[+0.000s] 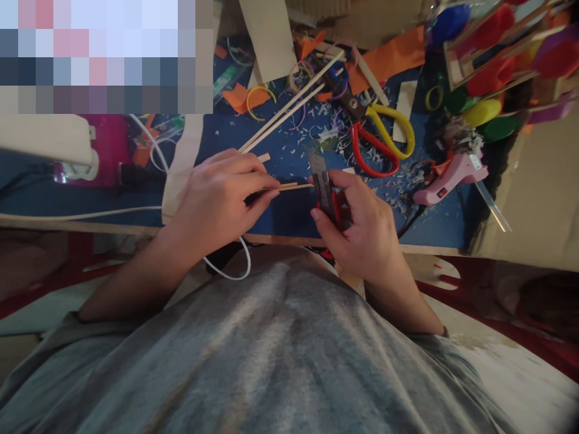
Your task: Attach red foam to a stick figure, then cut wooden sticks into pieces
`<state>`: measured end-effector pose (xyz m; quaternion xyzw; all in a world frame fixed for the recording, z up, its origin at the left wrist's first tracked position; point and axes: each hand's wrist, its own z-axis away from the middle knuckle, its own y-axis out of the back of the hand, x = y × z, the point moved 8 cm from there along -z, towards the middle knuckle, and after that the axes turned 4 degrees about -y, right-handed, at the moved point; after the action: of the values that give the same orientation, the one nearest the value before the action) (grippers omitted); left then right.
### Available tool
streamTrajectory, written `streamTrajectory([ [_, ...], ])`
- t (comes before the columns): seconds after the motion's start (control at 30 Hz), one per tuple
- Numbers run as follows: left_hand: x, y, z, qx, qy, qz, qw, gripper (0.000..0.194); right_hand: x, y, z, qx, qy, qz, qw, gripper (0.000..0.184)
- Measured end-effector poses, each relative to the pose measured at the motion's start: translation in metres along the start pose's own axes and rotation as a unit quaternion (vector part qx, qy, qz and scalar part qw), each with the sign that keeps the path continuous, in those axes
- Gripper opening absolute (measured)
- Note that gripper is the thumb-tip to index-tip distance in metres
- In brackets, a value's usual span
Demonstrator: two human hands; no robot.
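My left hand point(226, 190) pinches a few thin wooden sticks point(289, 186) between thumb and fingers, their free ends pointing right. In my right hand point(362, 223) is a utility knife point(324, 187) with red on its handle, its blade exposed and pointing up and away from me. The stick ends reach close to the blade; whether they touch it I cannot tell. Two longer wooden sticks point(289, 114) slant away up and to the right from behind my left hand. Scissors point(362, 114) with one red and one yellow handle lie beyond my right hand.
A pink glue gun point(452, 175) with a clear glue stick lies at the right. Orange paper scraps point(389, 57) and shavings litter the blue table point(280, 220). Coloured pieces point(493, 72) stand at the upper right. A magenta power adapter point(111, 147) and white cable point(81, 214) are left.
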<state>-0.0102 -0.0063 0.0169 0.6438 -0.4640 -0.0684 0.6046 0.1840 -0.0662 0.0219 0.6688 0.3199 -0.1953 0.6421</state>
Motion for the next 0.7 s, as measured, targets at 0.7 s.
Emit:
streamTrajectory([
  [0.7,0.003,0.001,0.004,-0.007,0.001,0.0,1.0,0.028,0.003,-0.011,-0.004,-0.045,-0.029,-0.034,0.998,0.044],
])
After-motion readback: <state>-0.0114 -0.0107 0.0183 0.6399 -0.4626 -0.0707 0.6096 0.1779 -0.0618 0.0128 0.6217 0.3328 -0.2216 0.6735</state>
